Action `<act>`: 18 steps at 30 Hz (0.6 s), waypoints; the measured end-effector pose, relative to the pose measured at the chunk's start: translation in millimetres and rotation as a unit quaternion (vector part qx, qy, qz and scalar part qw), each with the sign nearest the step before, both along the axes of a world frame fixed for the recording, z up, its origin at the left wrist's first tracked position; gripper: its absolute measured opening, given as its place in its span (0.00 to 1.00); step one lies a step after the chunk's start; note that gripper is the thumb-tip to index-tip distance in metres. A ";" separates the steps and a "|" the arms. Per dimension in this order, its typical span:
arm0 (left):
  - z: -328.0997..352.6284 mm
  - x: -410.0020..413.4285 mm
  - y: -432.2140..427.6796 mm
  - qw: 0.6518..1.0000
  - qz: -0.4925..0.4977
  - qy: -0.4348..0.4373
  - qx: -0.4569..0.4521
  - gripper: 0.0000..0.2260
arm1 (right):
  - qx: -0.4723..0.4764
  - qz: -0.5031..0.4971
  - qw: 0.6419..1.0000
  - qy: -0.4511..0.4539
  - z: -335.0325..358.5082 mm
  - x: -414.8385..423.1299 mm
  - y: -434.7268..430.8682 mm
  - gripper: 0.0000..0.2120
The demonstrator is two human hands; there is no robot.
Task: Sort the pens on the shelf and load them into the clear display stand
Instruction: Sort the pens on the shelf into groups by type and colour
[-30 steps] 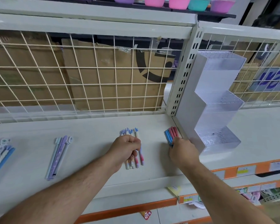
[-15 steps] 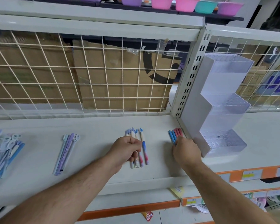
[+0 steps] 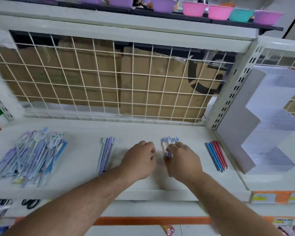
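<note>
Left hand (image 3: 140,160) is clenched on the shelf (image 3: 85,184), nothing visible in it. Right hand (image 3: 182,161) curls its fingers around the white-and-blue pens (image 3: 166,145) lying between both hands. Red and blue pens (image 3: 216,155) lie right of them, just beside the clear display stand (image 3: 266,126). Pastel pens (image 3: 106,154) and a loose pen heap (image 3: 32,155) lie left. Wire grid (image 3: 109,82) backs the shelf, cardboard (image 3: 152,92) behind it.

My left hand (image 3: 140,160) rests on the shelf (image 3: 78,181), fingers curled, holding nothing I can see. Just beside it, my right hand (image 3: 182,160) curls its fingers onto the white and blue pens (image 3: 165,144). Blue and red pens (image 3: 216,155) lie to the right, near the clear stand (image 3: 271,126). A loose pile of pens (image 3: 31,157) lies far left.
</note>
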State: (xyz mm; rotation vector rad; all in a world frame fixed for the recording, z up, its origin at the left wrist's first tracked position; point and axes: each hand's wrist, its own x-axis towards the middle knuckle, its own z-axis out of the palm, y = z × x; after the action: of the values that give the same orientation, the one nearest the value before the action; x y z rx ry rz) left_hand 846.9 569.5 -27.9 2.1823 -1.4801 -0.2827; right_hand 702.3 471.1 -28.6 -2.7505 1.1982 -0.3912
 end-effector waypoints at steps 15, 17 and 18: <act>0.8 132.2 121.8 0.975 0.096 -0.180 0.090 0.11 | 0.035 0.089 0.995 0.010 0.7 146.3 105.7 0.12; -0.3 152.5 137.3 0.965 0.118 -0.202 0.123 0.13 | 0.037 0.090 0.995 0.016 -1.2 164.2 115.4 0.10; -0.7 162.5 144.2 0.959 0.133 -0.212 0.133 0.14 | 0.040 0.092 0.995 0.014 -2.8 172.1 119.4 0.10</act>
State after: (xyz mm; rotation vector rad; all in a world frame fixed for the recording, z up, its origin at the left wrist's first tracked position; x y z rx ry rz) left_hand 1009.3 713.6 -28.6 2.7588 -1.3932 0.0941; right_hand 874.4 590.5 -31.4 -2.7735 0.9334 -0.2796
